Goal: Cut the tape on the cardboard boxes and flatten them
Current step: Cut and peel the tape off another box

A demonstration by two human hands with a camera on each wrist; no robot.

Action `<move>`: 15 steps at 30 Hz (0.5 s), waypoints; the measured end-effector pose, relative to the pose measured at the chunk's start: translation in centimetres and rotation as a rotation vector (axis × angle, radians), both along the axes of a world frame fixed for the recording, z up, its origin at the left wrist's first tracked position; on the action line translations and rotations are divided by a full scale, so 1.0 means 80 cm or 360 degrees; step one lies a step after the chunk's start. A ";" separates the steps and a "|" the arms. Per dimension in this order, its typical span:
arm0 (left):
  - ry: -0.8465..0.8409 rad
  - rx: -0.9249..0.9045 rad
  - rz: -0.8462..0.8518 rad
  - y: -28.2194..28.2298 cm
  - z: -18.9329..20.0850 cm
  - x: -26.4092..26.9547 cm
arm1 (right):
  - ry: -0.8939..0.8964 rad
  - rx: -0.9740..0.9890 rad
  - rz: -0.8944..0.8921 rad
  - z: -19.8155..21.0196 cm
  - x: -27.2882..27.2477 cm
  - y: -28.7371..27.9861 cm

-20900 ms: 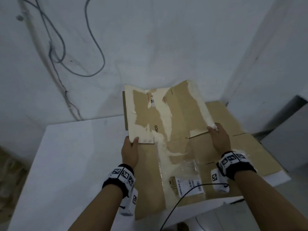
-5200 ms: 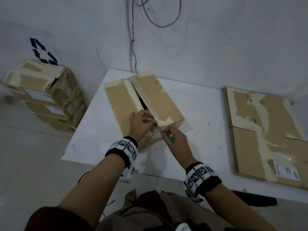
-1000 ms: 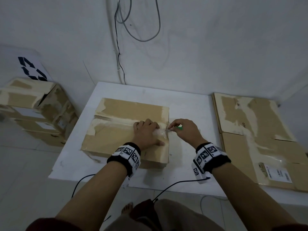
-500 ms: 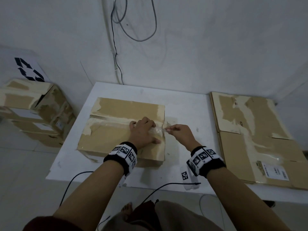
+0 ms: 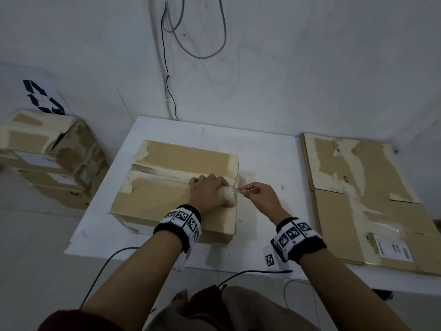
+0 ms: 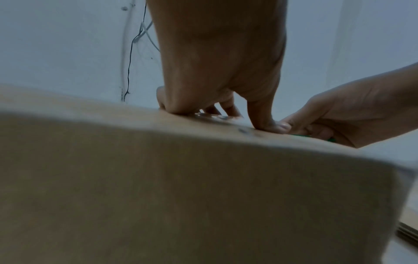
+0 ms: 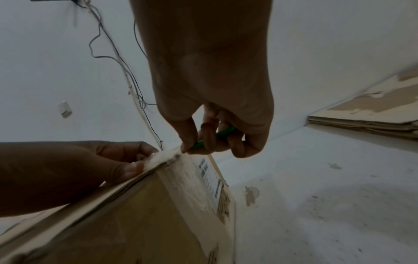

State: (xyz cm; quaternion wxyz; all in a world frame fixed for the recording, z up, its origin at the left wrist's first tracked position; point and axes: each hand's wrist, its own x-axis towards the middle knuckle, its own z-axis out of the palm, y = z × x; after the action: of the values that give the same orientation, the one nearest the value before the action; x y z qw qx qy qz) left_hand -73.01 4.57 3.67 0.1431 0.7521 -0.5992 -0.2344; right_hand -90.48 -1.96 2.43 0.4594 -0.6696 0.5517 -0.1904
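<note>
A taped cardboard box [image 5: 167,194] lies on the white table [image 5: 262,158]. My left hand [image 5: 210,194] bears down on its top near the right edge with bent fingers, and clear tape [image 5: 226,192] is bunched between its thumb and index finger. My right hand [image 5: 259,195] is just off that edge and grips a green cutter [image 7: 222,132]. Its thumb and fingertip meet at the tape [image 7: 162,158] on the box's top edge [image 7: 135,223]. In the left wrist view the cutter [image 6: 303,136] shows only as a green sliver under the right hand [image 6: 339,110].
A flattened cardboard box [image 5: 358,211] covers the table's right side. Several taped boxes [image 5: 47,158] are stacked on the floor at the left, under a recycling sign [image 5: 43,96]. Cables [image 5: 198,44] hang on the back wall. A black cable [image 5: 250,272] runs along the table's front edge.
Since five seconds ago the box has been turned square to me, a taped face up. In the last second my right hand drew in slightly toward the box edge; my left hand stayed put.
</note>
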 end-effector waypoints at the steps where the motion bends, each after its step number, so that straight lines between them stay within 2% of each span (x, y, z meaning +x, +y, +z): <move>1: 0.0016 -0.0043 0.0025 0.001 -0.002 -0.002 | -0.0004 -0.0028 0.0003 0.000 0.000 0.000; 4: 0.0004 -0.0121 0.0057 0.004 -0.005 -0.004 | 0.0012 -0.0139 0.0002 -0.001 0.008 0.004; 12: 0.0031 -0.0130 0.0013 0.005 -0.007 -0.005 | 0.0031 -0.0109 0.0025 0.003 0.002 0.002; 15: 0.0060 -0.0137 0.0032 0.003 -0.008 -0.006 | -0.0043 0.0005 -0.0015 -0.001 0.000 0.006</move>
State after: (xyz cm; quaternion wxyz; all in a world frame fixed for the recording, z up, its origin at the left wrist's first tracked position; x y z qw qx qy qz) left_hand -73.45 4.83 3.05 0.1888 0.7466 -0.5983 -0.2212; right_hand -90.47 -1.45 2.35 0.4671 -0.6636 0.5489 -0.2006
